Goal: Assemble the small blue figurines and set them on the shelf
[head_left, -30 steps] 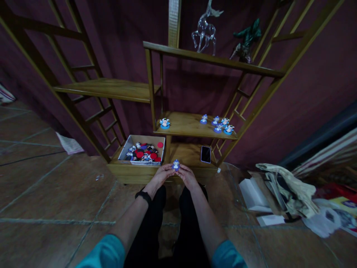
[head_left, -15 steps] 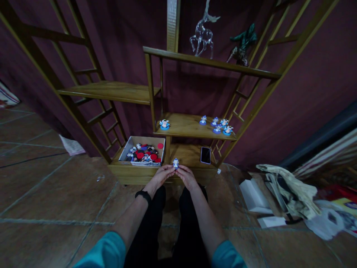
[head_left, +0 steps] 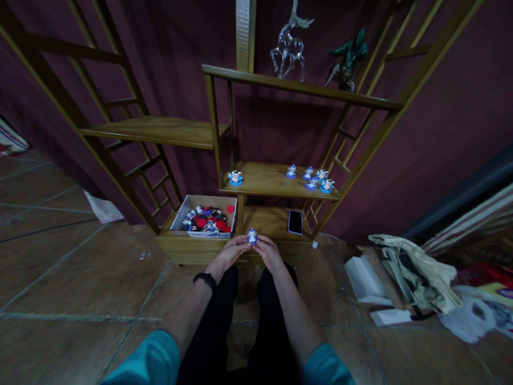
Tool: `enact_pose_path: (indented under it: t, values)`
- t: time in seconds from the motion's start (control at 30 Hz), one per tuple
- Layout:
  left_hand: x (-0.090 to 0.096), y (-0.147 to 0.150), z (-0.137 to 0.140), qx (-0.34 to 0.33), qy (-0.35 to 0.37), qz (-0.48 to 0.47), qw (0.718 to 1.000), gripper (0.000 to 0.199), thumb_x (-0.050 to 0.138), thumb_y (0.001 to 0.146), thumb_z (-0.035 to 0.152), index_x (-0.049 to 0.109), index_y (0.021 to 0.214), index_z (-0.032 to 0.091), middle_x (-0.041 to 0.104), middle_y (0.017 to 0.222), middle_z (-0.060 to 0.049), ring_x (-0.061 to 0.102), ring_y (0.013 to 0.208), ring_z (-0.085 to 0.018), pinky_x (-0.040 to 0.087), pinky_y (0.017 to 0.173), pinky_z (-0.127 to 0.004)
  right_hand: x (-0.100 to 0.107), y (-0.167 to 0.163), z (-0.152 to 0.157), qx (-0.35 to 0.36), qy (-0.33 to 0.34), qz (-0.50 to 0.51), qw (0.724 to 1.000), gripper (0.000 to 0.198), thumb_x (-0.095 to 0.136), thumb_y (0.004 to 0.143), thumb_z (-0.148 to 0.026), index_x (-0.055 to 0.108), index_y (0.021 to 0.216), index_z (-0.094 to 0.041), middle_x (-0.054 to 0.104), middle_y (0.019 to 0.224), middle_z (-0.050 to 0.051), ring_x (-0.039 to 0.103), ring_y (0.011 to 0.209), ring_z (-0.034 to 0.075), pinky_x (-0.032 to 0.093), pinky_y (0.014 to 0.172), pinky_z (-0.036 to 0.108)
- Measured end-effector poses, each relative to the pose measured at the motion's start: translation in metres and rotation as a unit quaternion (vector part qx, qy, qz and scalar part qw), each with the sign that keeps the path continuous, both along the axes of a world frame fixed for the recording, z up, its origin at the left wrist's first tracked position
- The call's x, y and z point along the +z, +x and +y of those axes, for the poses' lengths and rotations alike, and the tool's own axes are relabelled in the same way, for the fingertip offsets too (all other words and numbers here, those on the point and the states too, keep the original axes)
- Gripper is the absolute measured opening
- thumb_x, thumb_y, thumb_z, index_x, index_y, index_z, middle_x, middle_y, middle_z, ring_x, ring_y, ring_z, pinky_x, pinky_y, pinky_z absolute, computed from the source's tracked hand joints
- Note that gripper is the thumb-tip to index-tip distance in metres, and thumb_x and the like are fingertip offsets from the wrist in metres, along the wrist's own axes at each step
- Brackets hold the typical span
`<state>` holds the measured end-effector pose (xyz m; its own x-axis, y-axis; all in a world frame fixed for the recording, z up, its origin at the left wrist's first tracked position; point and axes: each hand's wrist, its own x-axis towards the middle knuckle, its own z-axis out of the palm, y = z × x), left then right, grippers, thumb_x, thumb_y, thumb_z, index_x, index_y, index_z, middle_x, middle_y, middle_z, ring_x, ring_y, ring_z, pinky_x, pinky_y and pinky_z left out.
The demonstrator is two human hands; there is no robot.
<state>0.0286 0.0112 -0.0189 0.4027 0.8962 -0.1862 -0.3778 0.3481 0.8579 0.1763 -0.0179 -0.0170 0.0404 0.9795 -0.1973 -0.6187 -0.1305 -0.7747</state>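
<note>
A small purple-and-white figurine [head_left: 251, 236] stands upright between my fingertips, in front of the low shelf. My left hand [head_left: 234, 251] grips its base from the left, and my right hand [head_left: 268, 252] pinches it from the right. Left of it, an open cardboard box [head_left: 184, 233] holds a heap of red, black, white and purple figurine pieces. On the shelf above [head_left: 264, 179], a blue-based figurine [head_left: 235, 178] stands at the left end. Toward its right end are several more, among them a purple one [head_left: 291, 171] and a blue-based one [head_left: 327, 185].
A phone [head_left: 295, 222] lies on the lowest shelf, right of my hands. Higher up stand a clear glass deer [head_left: 289, 51] and a dark green statuette [head_left: 349, 60]. On the floor at right are a white box [head_left: 365, 280], a cloth bag [head_left: 425, 272] and plastic bags [head_left: 468, 318].
My view has shifted very slightly. Both hands keep the figurine in nearly the same place; nothing on the shelves has moved.
</note>
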Motion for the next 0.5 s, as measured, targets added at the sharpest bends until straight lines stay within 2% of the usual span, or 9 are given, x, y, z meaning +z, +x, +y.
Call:
enact_pose_path:
  t: [0.17, 0.33, 0.5]
  values:
    - [0.0, 0.001, 0.0, 0.005, -0.006, 0.019, 1.0, 0.042, 0.077, 0.06, 0.012, 0.066, 0.1, 0.014, 0.069, 0.095, -0.008, 0.064, 0.081, -0.013, 0.048, 0.078, -0.023, 0.005, -0.002, -0.002, -0.008, -0.021, -0.022, 0.999, 0.031, 0.078, 0.051, -0.023, 0.067, 0.079, -0.018, 0.071, 0.081, 0.003, 0.065, 0.076, 0.017, 0.051, 0.074, 0.032]
    - [0.007, 0.002, -0.003, 0.012, -0.036, 0.035, 0.999, 0.036, 0.076, 0.062, 0.016, 0.067, 0.097, 0.013, 0.069, 0.092, -0.009, 0.064, 0.077, -0.014, 0.049, 0.072, -0.023, 0.006, -0.003, -0.005, -0.004, -0.016, -0.039, 0.999, 0.032, 0.078, 0.05, -0.022, 0.067, 0.08, -0.019, 0.07, 0.083, 0.003, 0.064, 0.077, 0.016, 0.05, 0.071, 0.029]
    - [0.009, 0.003, -0.004, 0.035, -0.042, 0.034, 0.998, 0.031, 0.076, 0.06, 0.011, 0.068, 0.089, 0.013, 0.069, 0.084, -0.007, 0.063, 0.072, -0.012, 0.049, 0.071, -0.022, 0.002, -0.005, -0.002, 0.002, -0.021, -0.045, 0.999, 0.036, 0.078, 0.049, -0.021, 0.067, 0.083, -0.019, 0.069, 0.084, 0.002, 0.063, 0.078, 0.017, 0.05, 0.071, 0.03]
